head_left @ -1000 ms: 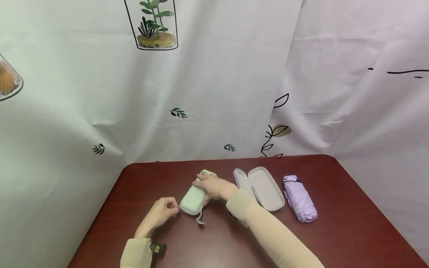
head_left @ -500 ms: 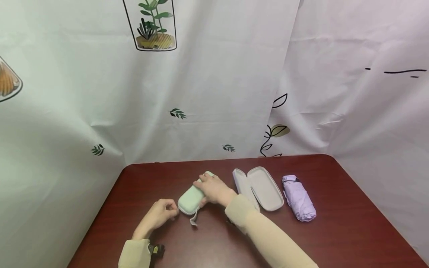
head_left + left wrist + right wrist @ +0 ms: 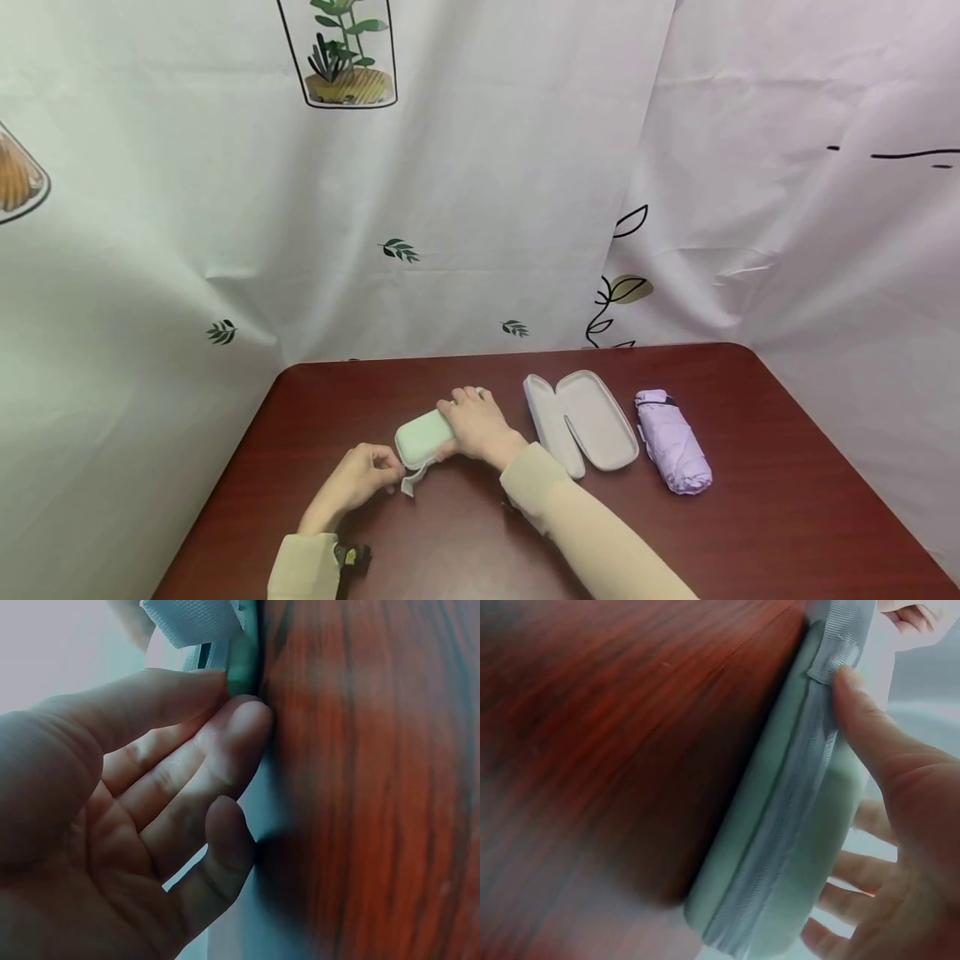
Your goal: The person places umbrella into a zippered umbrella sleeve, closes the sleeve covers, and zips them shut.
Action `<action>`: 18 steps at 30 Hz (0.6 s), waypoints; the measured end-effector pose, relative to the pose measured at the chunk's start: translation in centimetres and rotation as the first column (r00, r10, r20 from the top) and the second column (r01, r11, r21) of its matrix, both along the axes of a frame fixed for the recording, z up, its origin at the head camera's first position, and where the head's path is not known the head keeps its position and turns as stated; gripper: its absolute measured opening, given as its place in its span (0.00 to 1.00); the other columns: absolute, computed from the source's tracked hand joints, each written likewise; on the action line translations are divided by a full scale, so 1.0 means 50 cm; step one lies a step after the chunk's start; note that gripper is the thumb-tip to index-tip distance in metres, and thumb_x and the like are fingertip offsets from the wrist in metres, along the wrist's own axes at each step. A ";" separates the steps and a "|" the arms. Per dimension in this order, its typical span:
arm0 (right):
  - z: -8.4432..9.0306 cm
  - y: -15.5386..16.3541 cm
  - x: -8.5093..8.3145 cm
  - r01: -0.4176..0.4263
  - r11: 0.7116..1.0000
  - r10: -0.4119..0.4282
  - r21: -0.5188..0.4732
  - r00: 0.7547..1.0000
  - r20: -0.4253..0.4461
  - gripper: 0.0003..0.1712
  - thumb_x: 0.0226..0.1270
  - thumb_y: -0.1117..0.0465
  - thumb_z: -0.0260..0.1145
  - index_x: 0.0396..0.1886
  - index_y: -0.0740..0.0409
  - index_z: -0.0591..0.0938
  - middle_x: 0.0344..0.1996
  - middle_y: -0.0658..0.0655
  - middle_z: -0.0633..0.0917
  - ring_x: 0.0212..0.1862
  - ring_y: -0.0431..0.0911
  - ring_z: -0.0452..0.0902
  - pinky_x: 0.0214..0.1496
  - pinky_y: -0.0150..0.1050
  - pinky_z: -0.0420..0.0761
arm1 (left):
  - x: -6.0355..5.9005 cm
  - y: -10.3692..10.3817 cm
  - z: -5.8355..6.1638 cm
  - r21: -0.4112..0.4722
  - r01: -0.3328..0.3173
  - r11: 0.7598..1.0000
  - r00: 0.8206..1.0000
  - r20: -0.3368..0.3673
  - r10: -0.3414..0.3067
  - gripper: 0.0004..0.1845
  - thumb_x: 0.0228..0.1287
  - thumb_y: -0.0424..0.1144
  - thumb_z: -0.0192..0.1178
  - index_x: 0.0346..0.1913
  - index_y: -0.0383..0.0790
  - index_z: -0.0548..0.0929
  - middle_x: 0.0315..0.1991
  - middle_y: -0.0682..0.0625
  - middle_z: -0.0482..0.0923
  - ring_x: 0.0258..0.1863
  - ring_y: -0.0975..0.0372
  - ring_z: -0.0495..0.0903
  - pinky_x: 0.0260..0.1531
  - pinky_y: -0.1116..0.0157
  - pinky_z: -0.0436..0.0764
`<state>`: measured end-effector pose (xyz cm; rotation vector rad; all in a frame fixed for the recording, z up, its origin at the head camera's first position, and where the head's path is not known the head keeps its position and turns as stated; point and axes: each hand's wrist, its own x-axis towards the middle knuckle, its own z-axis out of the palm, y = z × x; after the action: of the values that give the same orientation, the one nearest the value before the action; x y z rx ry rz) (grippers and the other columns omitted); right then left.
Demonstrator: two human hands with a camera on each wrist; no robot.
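A pale green zippered hard case lies on the table, its grey fabric strap hanging off the near side. My right hand grips the far part of it from above. In the right wrist view that hand's thumb presses beside the strap, along the grey zipper, with the other fingers across the far side. At the case's left corner my left hand pinches with thumb and forefinger. The left wrist view puts those fingertips right at the zipper's end; the pull between them is hidden.
A lilac case with a pale lining lies open right of my right hand. Beyond it is a folded lilac umbrella. The dark red table meets white patterned curtains at its back and sides.
The green case has swung round with my right hand: its near end moved left and slightly up, and the strap shifted left. My left hand has stayed almost in place.
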<state>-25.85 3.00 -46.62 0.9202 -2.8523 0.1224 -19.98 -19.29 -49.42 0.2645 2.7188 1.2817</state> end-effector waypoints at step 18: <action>-0.013 0.042 -0.047 -0.224 0.963 0.239 -0.149 0.967 0.093 0.35 0.45 0.44 0.79 0.56 0.38 0.77 0.52 0.49 0.76 0.56 0.45 0.69 0.62 0.47 0.61 | 0.002 -0.001 0.002 -0.016 -0.034 0.999 0.999 0.028 0.034 0.07 0.55 0.31 0.66 0.23 0.41 0.81 0.18 0.52 0.77 0.20 0.61 0.72 0.21 0.66 0.66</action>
<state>-28.19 5.10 -47.29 1.2499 -2.7783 0.4025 -19.87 -19.33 -49.33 0.1980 2.7195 1.2628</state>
